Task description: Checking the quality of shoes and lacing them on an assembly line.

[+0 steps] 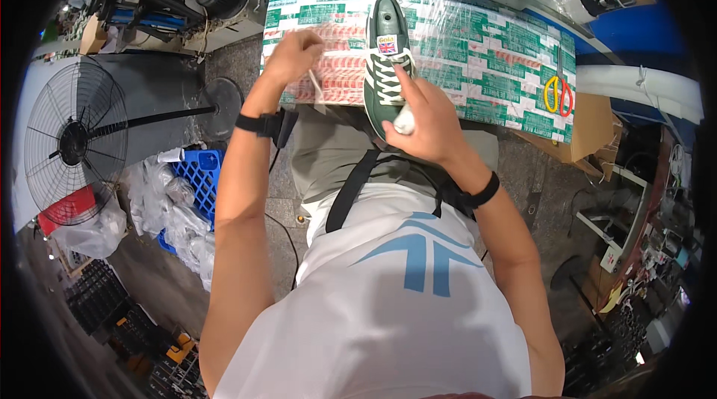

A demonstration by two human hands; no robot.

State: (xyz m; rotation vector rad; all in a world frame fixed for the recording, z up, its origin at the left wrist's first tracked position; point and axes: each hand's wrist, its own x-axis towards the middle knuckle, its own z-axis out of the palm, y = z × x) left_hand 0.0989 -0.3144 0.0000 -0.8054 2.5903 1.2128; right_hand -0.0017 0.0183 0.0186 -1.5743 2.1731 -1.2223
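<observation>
A dark green sneaker [383,26] with white laces lies on the table, its heel away from me and its toe towards me. My right hand [429,117] grips it from the right near the toe, with the index finger reaching onto the lacing below the tongue. A small white wad [404,121] shows between that hand's thumb and fingers; what it is, I cannot tell. Left of the shoe, my left hand [296,57] is raised with its fingers pinched together. A blurred white shoelace [317,85] hangs from those fingers.
The table [478,63] is covered with green, white and red printed sheeting under clear film. Scissors [559,93] with yellow and red handles lie at its right end. A cardboard box [597,130] stands beyond that end. On the left are a fan [75,141] and a blue crate [198,179].
</observation>
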